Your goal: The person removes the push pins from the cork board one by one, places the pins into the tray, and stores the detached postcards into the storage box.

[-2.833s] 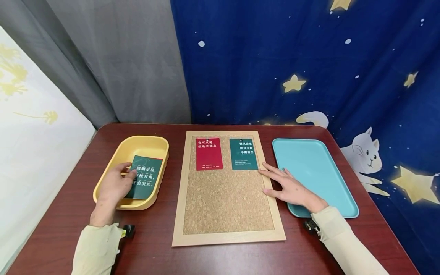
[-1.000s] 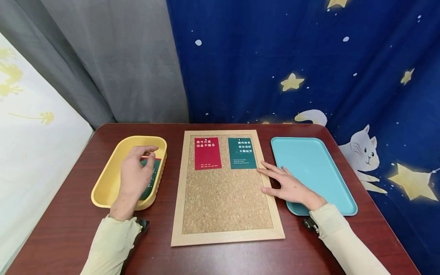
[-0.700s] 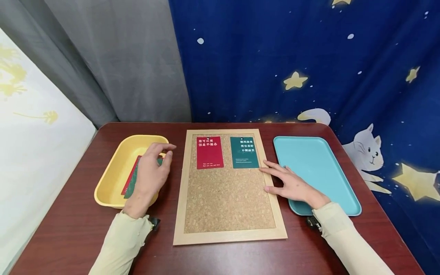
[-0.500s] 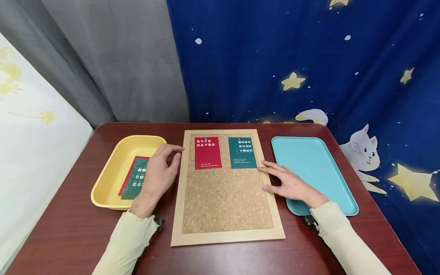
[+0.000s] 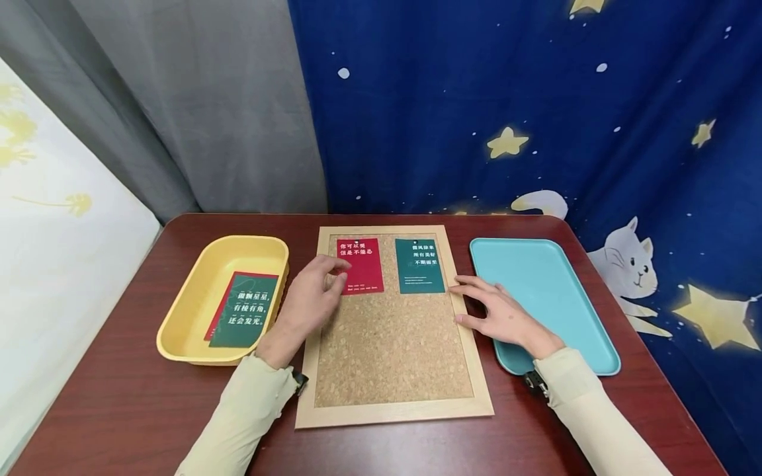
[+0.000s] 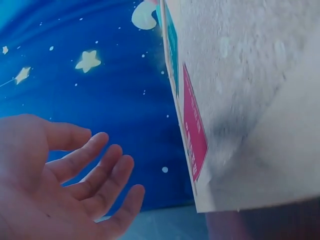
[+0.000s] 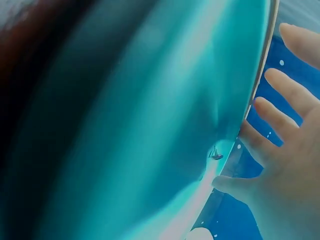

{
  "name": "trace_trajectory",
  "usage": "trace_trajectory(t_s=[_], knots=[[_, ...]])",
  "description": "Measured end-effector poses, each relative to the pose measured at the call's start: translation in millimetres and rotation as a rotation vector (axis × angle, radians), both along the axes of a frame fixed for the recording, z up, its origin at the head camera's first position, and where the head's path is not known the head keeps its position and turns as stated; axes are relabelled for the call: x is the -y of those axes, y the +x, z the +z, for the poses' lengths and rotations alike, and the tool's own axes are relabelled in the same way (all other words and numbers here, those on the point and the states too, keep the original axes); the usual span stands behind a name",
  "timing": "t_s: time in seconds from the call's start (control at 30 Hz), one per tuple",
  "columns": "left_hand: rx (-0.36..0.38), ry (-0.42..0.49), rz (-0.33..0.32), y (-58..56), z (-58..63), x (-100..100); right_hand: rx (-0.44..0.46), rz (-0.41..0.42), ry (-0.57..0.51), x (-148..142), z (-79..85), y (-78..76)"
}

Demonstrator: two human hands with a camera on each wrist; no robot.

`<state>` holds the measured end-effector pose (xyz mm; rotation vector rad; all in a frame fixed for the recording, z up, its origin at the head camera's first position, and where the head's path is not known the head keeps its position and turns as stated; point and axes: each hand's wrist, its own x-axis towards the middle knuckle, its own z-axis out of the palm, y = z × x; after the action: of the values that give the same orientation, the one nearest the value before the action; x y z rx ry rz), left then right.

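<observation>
My left hand point(image 5: 312, 297) hovers over the left side of the cork board point(image 5: 393, 350), fingertips near the lower left edge of the pinned red card point(image 5: 362, 268). In the left wrist view the left hand point(image 6: 65, 185) holds nothing, its fingers loosely bent. A dark green card point(image 5: 419, 264) is pinned beside the red one. My right hand point(image 5: 500, 317) rests its spread fingers at the board's right frame. In the yellow basket point(image 5: 205, 277), a green card point(image 5: 247, 330) lies over a red card point(image 5: 214, 325), which mostly hides it.
A teal tray point(image 5: 548, 297) stands right of the board, partly under the right hand and wrist. The right wrist view shows a small metal pin-like thing point(image 7: 216, 156) on it. The brown table point(image 5: 131, 370) runs around everything, with curtains behind.
My left hand has left the yellow basket and moved right over the board, with nothing in it. The cards in the basket now show more fully. The right hand stays nearly still.
</observation>
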<state>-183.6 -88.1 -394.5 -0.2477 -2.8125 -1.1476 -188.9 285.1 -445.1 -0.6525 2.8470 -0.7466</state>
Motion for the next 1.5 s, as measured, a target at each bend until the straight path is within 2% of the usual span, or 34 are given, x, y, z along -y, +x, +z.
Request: trace_trajectory(t_s=[0.3, 0.43, 0.6, 0.93, 1.2, 1.5], knots=[[0.069, -0.048, -0.041, -6.9, -6.4, -15, -0.044, -0.059, -0.057, 0, 3.3, -1.3], [0.093, -0.06, -0.06, -9.7, -8.1, -21, -0.034, -0.088, -0.064, 1, 8.4, -3.4], [0.088, -0.092, -0.071, -14.3, -11.0, -27, -0.017, -0.117, -0.076, 1, 13.9, -7.6], [0.054, -0.189, -0.101, -25.5, -19.2, -37, -0.055, -0.163, -0.095, 6, 21.4, -22.0], [0.042, -0.251, -0.119, -25.4, -22.3, -53, -0.065, -0.193, -0.145, 15, 22.6, -32.7], [0.034, -0.286, -0.193, -27.6, -21.7, -68, -0.031, -0.198, -0.193, 25, 20.9, -41.5]])
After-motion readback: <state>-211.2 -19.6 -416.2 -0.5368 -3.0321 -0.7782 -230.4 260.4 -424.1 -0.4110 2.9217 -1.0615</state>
